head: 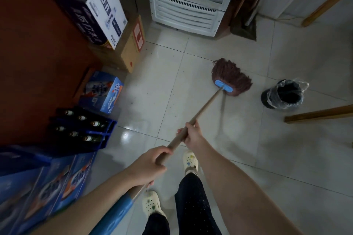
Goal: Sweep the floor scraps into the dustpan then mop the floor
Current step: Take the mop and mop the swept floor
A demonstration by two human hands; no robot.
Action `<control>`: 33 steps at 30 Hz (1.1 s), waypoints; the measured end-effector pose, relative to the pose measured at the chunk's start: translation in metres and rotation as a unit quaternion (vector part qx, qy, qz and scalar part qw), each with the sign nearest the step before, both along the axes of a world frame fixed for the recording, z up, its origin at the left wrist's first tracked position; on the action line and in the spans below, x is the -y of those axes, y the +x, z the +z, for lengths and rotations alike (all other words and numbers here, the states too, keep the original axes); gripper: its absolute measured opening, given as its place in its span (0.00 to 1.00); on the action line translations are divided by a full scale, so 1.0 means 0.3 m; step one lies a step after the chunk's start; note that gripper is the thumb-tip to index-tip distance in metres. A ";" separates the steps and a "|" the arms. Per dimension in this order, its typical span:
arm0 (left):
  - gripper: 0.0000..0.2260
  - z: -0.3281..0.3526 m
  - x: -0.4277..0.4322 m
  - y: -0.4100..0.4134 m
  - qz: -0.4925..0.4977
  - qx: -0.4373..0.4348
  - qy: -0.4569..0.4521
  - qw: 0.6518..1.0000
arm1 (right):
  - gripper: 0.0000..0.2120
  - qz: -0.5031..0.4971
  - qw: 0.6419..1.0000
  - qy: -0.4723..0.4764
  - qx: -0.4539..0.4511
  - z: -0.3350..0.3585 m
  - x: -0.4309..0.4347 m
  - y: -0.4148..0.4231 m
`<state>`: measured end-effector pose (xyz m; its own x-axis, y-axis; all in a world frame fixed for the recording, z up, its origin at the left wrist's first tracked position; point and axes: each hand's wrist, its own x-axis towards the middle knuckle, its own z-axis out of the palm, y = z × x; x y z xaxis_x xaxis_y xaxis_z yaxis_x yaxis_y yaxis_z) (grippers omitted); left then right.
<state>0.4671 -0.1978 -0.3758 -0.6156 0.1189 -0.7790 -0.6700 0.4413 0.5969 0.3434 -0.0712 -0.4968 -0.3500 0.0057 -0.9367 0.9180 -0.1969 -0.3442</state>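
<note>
The job looks well into its second half: a mop is in use and no dustpan is in view, so I judge the sweeping done, or at least set aside. The floor (pixel 248 149) by the bottle crate (pixel 82 129), at 9 o'clock from the hands, has a glossy sheen that may be a wet pass. A few dark specks (pixel 131 103) lie on the tiles toward the middle, so some grit may have been missed. The tiles at the far right give no clear sign of wet or dry, and much of the mopping probably remains.

The left hand (pixel 150 164) is clamped on the mop handle (pixel 202 108), fingers curled over it just above the blue lower sleeve. The right hand (pixel 192 133), at 1 o'clock from the left, is wrapped round the bare wooden shaft farther along.

The shaft runs on toward 1 o'clock to the mop head (pixel 231 76), which rests on the floor in front of the white cooler (pixel 187 11) at 12 o'clock. The head is a thick fan of reddish-brown strands spread away from the person, held by a light blue plastic clamp where the shaft joins. Whether the strands are damp I cannot tell.

A lined black bin (pixel 282 93) stands at 3 o'clock from the mop head, near it but apart.
</note>
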 end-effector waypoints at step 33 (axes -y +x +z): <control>0.16 -0.149 -0.075 -0.886 -0.027 -0.032 -0.010 0.999 | 0.31 -0.058 0.996 0.025 -0.056 -0.120 -0.083 -0.816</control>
